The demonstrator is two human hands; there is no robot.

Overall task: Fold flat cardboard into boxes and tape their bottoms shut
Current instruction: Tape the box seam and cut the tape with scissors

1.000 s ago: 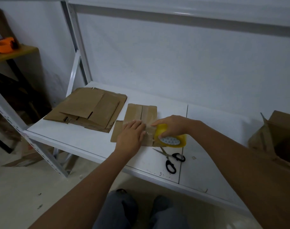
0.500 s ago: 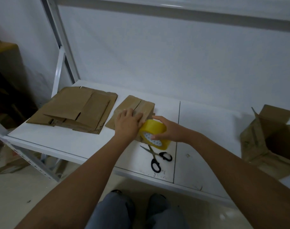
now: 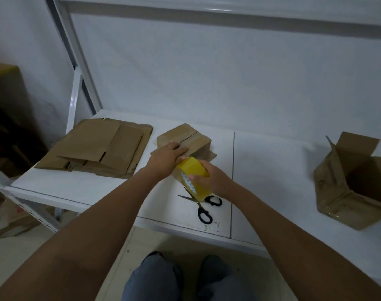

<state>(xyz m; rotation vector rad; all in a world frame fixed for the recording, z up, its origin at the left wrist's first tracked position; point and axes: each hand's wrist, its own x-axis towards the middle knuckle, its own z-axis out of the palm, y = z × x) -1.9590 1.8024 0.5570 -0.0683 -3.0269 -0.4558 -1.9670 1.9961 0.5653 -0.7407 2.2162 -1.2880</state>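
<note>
Brown cardboard box, folded up, mid counter, flaps on top w/ seam showing. L hand flat on its near edge, fingers straight, pressing. R hand gripping yellow tape roll, fingers curled round it, roll right against box's near side. Black-handled scissors just below roll. Flat cardboard stack to left; open box far right.

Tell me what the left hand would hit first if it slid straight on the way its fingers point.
The left hand lies flat on the folded box, fingers aimed up-right along its top. Past the box's far edge, probably only bare white shelf and then the wall; depth is unclear.
</note>
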